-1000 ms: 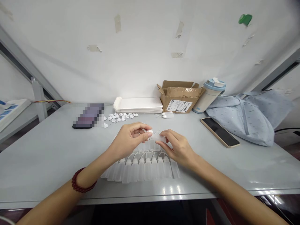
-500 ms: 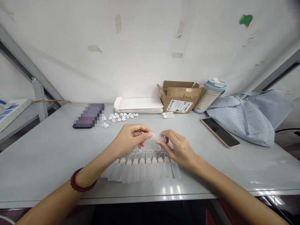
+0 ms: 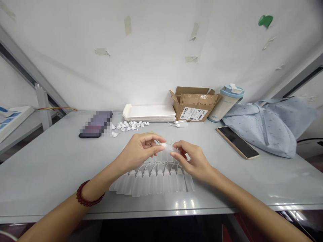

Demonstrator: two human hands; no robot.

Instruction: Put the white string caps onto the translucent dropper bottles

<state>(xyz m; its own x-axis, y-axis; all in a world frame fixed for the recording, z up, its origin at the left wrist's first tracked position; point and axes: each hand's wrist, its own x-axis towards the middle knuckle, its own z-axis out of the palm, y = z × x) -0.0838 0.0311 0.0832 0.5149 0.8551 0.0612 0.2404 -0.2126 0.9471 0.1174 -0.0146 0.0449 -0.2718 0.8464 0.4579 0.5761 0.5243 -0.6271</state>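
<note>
My left hand [image 3: 137,150] and my right hand [image 3: 192,159] meet over the middle of the grey table [image 3: 50,168]. Both pinch one small translucent squeeze bottle [image 3: 169,147] held level between them; the left fingertips close on its white cap end, the right fingers grip its body. Just below the hands lies a row of several similar bottles [image 3: 153,177] with tethered caps, side by side. A scatter of small white caps [image 3: 128,126] sits further back to the left. One more bottle [image 3: 179,124] lies near the cardboard box.
At the back stand a stack of white trays [image 3: 149,113], an open cardboard box [image 3: 193,103] and a lidded cup [image 3: 225,103]. A phone [image 3: 237,142] and a blue cloth bag [image 3: 267,125] lie right. A dark blurred device [image 3: 96,124] lies left.
The right hand has shifted slightly down and right along the bottle. The left fingers have stayed pinched on the cap end. The bottle has tilted a little.
</note>
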